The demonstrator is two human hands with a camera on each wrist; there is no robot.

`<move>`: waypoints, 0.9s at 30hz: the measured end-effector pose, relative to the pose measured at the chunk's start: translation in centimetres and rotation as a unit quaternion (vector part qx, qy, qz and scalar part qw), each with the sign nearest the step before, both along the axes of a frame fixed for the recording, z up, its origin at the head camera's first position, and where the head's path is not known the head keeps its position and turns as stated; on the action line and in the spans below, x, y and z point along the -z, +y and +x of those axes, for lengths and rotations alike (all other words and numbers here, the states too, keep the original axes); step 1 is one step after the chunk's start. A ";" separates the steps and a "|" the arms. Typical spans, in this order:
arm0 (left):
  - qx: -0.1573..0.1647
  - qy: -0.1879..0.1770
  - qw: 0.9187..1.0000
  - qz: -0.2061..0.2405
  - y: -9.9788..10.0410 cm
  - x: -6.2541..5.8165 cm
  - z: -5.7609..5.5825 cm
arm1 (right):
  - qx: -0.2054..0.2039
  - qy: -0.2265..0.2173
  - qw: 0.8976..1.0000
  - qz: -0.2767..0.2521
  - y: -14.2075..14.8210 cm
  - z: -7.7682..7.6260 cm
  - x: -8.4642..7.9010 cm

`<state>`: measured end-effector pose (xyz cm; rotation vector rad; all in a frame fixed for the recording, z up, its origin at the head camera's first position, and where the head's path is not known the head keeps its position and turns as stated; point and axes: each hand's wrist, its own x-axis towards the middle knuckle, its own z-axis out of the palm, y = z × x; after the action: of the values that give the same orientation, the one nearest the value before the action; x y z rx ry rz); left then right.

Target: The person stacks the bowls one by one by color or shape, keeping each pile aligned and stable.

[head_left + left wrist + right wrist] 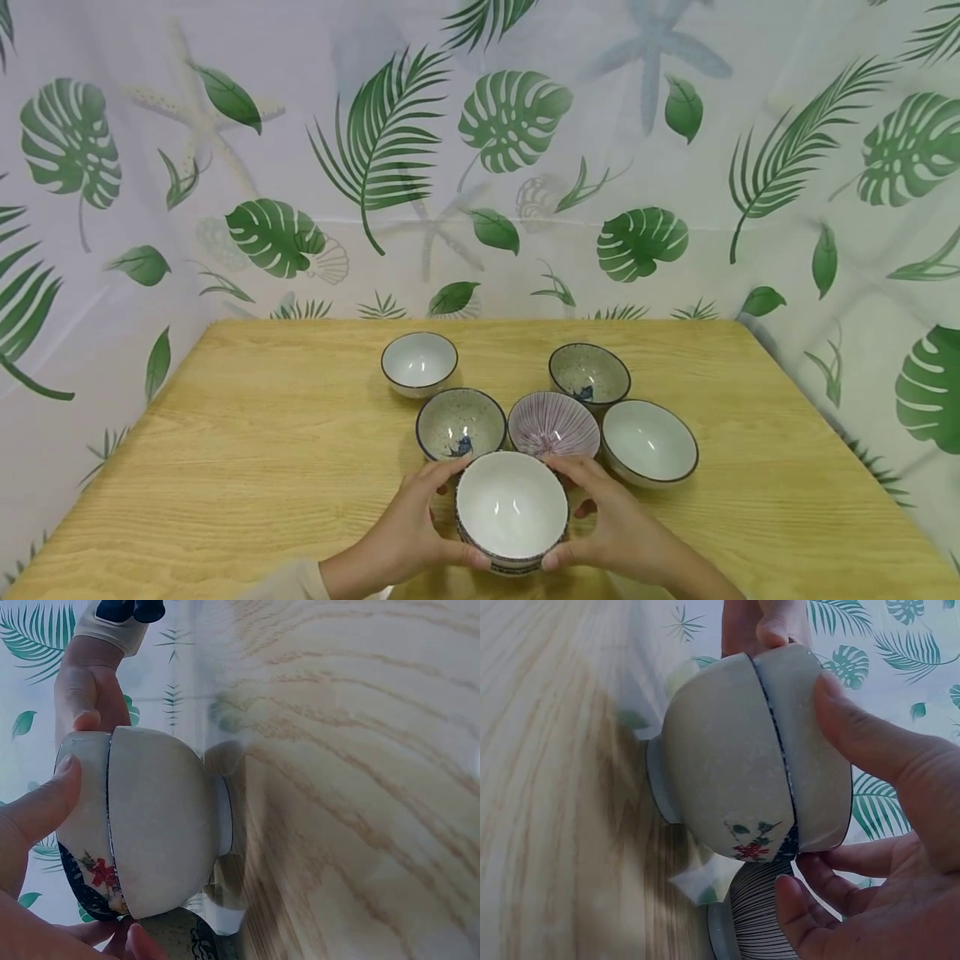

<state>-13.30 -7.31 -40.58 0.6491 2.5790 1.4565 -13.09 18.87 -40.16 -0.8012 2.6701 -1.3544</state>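
In front of the person, two bowls are stacked one in the other. The upper bowl is white inside; its outer wall shows a red flower and dark blue pattern in the left wrist view. The lower bowl stands on its foot on the table, with a red flower and leaves near its rim. The left hand grips the upper bowl from the left, thumb at the near side. From the right, the right hand holds it likewise, thumb on the wall and fingers round the far side. The stack hides the lower bowl's inside.
Behind the stack stand a speckled bowl with a blue motif and a purple-striped bowl. A white bowl sits at right, another speckled bowl and a white bowl farther back. A leaf-print cloth borders the wooden table.
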 end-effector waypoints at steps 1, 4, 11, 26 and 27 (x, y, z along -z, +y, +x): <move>-0.001 0.000 1.000 -0.001 0.0 0.0 0.0 | -0.001 0.001 1.000 0.000 0.0 0.0 0.0; 0.000 0.003 1.000 -0.002 0.0 0.0 0.0 | -0.002 0.002 1.000 0.002 0.1 0.1 -0.1; 0.008 0.027 1.000 0.000 0.1 -0.3 0.2 | 0.005 -0.012 1.000 0.007 -0.1 0.3 -0.4; 0.015 0.041 0.999 -0.012 0.1 -0.4 0.3 | -0.011 0.024 1.000 0.014 0.0 0.4 -0.3; 0.015 0.042 0.999 -0.012 0.1 -0.4 0.3 | -0.012 0.026 0.999 0.014 0.0 0.4 -0.3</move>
<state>-12.98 -7.24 -40.19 0.7583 2.6318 1.4156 -12.71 18.86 -39.82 -0.8741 2.7025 -1.3056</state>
